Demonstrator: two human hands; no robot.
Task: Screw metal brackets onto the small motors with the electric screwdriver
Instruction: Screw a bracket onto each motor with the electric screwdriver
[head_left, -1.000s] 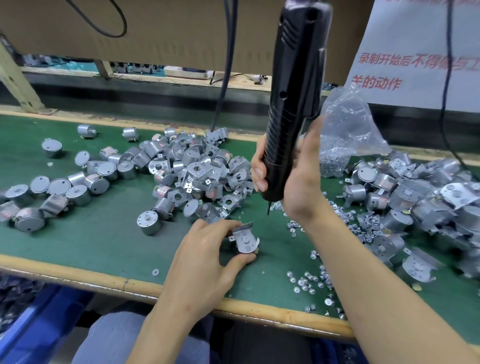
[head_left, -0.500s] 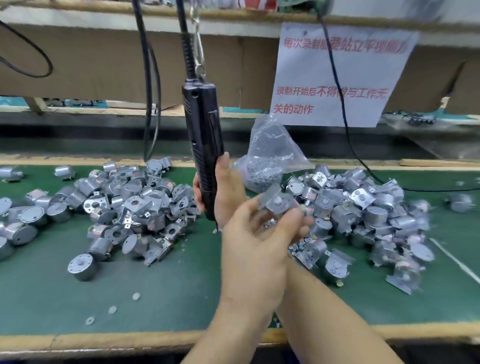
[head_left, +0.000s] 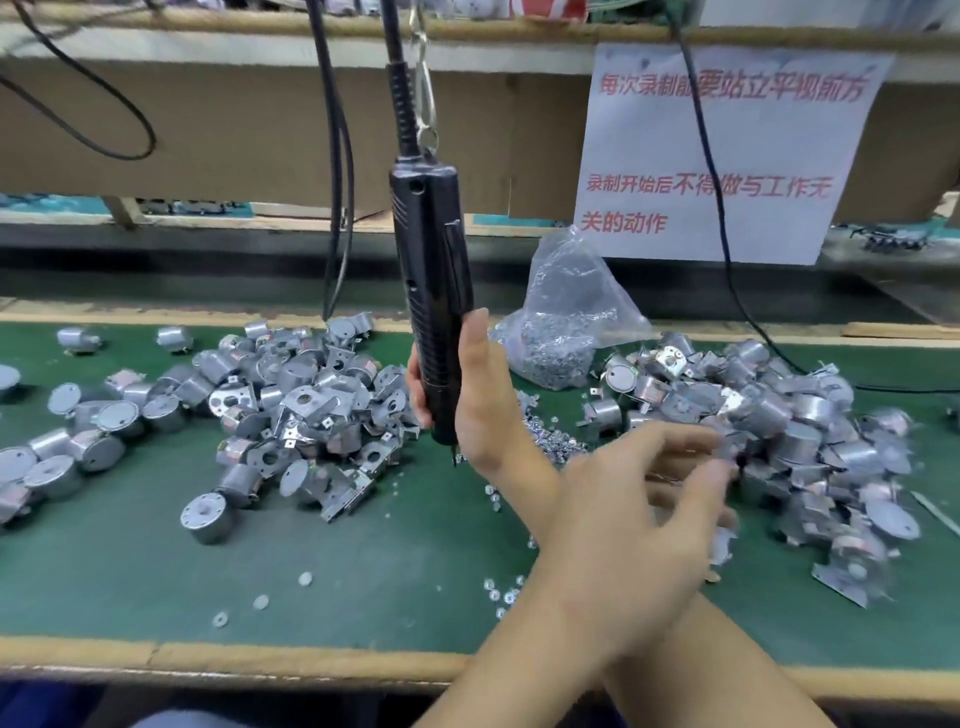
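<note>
Above the green worktop (head_left: 130, 571) centre, black electric screwdriver (head_left: 431, 291) hangs upright; right hand (head_left: 483, 405) fingers clamped round its lower barrel. Left hand (head_left: 639, 519) at 4 o'clock of it, fingers apart, blurred, over pile of silver bracketed motors (head_left: 789, 415). Heap of loose silver motors and brackets (head_left: 311, 410) at 9 o'clock.

Counter (head_left: 363, 571) carries left motor pile (head_left: 301, 410), right motor pile (head_left: 779, 415), loose screws (head_left: 550, 441) between. Screw bag (head_left: 566, 322) behind screws, sign (head_left: 727, 156) behind bag. Screwdriver (head_left: 431, 270) upright at centre in right grip (head_left: 483, 395); left grip (head_left: 634, 519) crosses over right forearm.
</note>
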